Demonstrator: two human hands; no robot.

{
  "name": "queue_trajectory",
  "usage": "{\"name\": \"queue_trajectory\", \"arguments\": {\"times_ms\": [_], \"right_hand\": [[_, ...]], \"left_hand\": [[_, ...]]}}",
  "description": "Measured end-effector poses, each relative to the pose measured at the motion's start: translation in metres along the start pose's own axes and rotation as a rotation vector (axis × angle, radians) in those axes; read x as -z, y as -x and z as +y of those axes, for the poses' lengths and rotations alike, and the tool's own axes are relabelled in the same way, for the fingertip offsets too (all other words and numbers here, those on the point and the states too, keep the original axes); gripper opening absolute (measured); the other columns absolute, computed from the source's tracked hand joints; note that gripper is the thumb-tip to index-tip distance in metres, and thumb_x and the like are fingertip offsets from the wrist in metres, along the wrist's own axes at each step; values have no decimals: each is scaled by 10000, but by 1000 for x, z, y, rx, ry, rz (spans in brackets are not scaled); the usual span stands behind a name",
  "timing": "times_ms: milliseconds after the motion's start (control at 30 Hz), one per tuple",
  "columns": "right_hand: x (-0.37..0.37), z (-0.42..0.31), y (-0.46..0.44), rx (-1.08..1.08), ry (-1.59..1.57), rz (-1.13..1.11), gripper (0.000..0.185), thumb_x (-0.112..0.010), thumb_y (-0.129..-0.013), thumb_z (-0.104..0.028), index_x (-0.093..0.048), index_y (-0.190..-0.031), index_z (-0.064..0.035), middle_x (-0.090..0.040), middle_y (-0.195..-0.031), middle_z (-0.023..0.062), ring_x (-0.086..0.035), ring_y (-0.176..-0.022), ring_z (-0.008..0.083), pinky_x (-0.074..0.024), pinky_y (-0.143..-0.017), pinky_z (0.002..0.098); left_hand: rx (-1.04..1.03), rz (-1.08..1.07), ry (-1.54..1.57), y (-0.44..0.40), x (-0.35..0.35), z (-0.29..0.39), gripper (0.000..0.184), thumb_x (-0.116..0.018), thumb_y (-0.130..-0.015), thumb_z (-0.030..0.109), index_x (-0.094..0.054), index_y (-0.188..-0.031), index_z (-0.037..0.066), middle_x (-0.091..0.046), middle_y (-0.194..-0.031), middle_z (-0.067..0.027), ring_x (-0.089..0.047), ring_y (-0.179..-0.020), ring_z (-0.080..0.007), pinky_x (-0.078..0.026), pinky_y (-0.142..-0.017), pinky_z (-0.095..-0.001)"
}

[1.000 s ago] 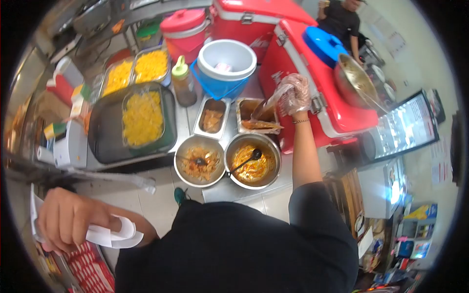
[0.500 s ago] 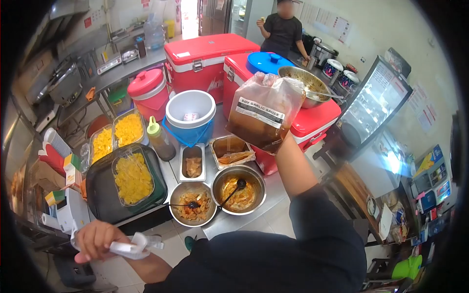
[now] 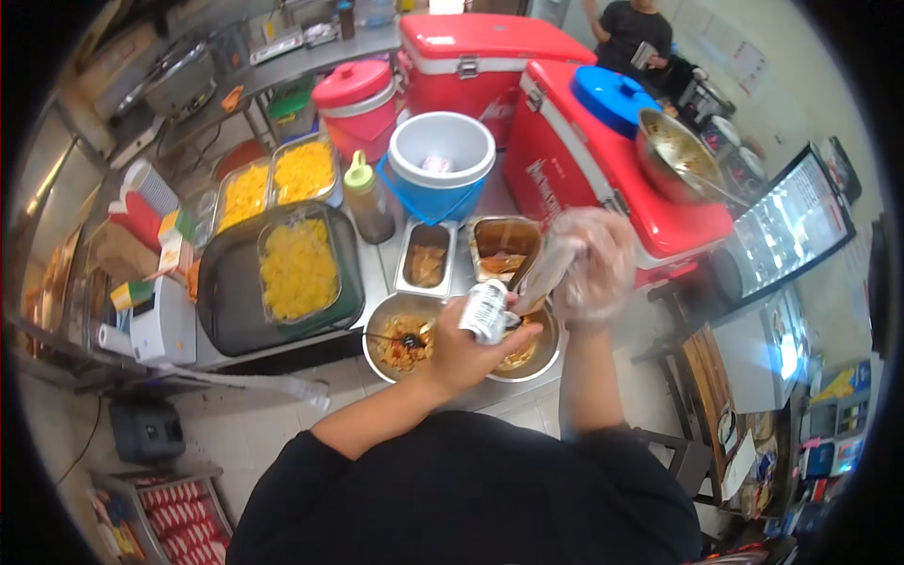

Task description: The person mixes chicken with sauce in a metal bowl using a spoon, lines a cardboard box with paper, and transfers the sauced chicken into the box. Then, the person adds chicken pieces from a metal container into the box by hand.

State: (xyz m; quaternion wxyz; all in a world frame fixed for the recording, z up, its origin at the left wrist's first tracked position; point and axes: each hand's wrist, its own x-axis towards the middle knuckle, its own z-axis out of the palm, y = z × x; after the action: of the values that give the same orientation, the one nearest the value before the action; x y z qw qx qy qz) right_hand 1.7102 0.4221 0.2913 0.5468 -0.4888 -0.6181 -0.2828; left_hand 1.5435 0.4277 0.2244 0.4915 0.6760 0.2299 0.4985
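The sauce bag (image 3: 541, 273), clear plastic with brown sauce, is gathered between my two hands over the right-hand steel bowl (image 3: 546, 353). My left hand (image 3: 457, 344) is closed around its lower left part, beside a white printed label (image 3: 484, 313). My right hand (image 3: 595, 268), in a clear plastic glove, grips the bag's other side; the blur hides its fingertips. The right bowl is largely covered by my left hand and the bag. Left of it, another steel bowl (image 3: 386, 353) holds food and a black ladle (image 3: 410, 341). Two steel pans (image 3: 403, 273) stand just behind.
A blue-and-white bucket (image 3: 443, 141), a squeeze bottle (image 3: 369, 207) and red coolers (image 3: 565, 160) stand farther back. Tubs of yellow food (image 3: 299, 264) are on the left. A pale plastic strip (image 3: 273, 384) blurs past the table's front edge. Another person (image 3: 633, 38) stands behind the coolers.
The sauce bag has come down from in front of the coolers to above the bowls. My left hand has let go of a whitish plastic piece and moved right onto the bag.
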Motion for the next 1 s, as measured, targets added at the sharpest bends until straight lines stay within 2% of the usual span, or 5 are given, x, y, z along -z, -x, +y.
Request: {"name": "queue_trajectory", "arguments": {"times_ms": [233,433,667,833,1000], "right_hand": [[59,-11,101,-419,-166,89,416,-670,-766,-367,-530,-1035,-83,-486,-1206,108,-454,-1073,259,-370,-903,409],[108,-62,216,-1430,-819,290,1016,-713,-612,-593,-266,-1362,-73,-351,-1344,129,-363,-1217,281,-336,-994,390],[144,-108,308,-1801,-955,23,630,-688,-712,-432,-484,-1173,-53,-551,-1118,110,-516,-1062,222,-421,-920,361],[158,-116,328,-1729,-879,128,548,-629,-777,-397,-474,-1178,-58,-548,-1119,108,-522,-1052,234,-434,-900,383],[165,-125,316,-1620,-870,233,467,-570,-842,-363,-465,-1183,-62,-545,-1121,105,-528,-1042,246,-447,-881,404]], "left_hand": [[-86,-326,-79,12,4,-5,276,-708,-636,44,-642,-900,0,-638,-850,-143,-626,-739,-274,-490,-660,-332],[24,-752,29,41,-16,-15,209,-689,-675,145,-590,-719,-35,-606,-786,-199,-601,-672,-341,-462,-590,-393],[345,-969,59,31,6,-3,345,-741,-690,295,-582,-727,-9,-611,-745,-189,-614,-707,-328,-472,-619,-375],[430,-493,-525,17,43,-51,569,-726,-649,522,-629,-817,-13,-626,-692,-186,-631,-680,-321,-495,-656,-394],[478,-656,-746,40,50,-96,565,-698,-687,502,-626,-856,-33,-627,-672,-177,-633,-627,-306,-494,-634,-394]]}}
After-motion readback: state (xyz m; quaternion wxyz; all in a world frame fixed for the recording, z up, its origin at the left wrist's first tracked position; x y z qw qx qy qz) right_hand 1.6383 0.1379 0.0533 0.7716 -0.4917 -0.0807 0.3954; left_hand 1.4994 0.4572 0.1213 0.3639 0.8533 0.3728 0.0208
